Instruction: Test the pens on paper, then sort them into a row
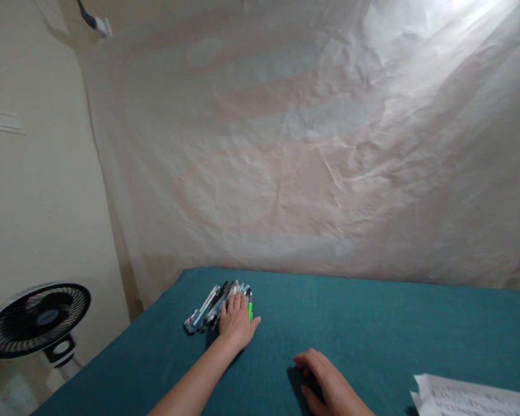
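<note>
A bundle of pens (205, 309) lies on the teal cloth at the left of the table, mostly white, black and blue. On its right end rests my left hand (235, 322), fingers stretched flat over the pens and thumb held out to the side. A bright green pen (250, 306) shows beside that hand's fingers. Lower and to the right, my right hand (323, 378) rests near the cloth with loosely bent fingers, a gap between them and the thumb. Nothing shows in it. My left hand covers part of the bundle.
The teal-covered table (351, 312) reaches back to a hanging pale sheet (286, 173). Papers with handwriting (472, 398) lie at the lower right. A fan (37, 320) stands beyond the table's left edge.
</note>
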The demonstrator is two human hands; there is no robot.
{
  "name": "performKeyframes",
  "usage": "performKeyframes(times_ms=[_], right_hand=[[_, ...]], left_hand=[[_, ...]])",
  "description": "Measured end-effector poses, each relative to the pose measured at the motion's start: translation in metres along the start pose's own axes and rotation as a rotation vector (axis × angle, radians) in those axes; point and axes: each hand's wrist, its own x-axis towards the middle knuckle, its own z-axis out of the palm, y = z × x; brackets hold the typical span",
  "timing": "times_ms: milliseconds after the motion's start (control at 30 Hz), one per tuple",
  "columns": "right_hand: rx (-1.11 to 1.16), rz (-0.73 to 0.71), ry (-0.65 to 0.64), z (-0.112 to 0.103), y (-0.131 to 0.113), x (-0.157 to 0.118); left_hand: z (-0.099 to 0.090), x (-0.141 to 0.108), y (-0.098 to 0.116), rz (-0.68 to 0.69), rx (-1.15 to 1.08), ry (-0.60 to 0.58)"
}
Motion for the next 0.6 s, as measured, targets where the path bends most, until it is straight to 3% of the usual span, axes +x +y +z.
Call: performKeyframes(times_ms=[200, 333, 433, 600], right_hand=[[-0.019, -0.002, 0.004, 0.002, 0.001, -0.003], [-0.042, -0.016, 0.003, 0.006, 0.009, -0.001], [-0.073, -0.007, -0.008, 0.005, 0.009, 0.004], [-0.068, -0.128, 0.05, -0.007, -0.028, -0.016]], left_hand=[[0.007, -0.004, 0.001, 0.103, -0.012, 0.027], [-0.002, -0.006, 0.007, 0.172, -0.047, 0.119], [-0.023, -0.026, 0.031, 0.301, -0.177, 0.109], [-0.053, -0.074, 0.086, 0.624, -0.56, -0.108]])
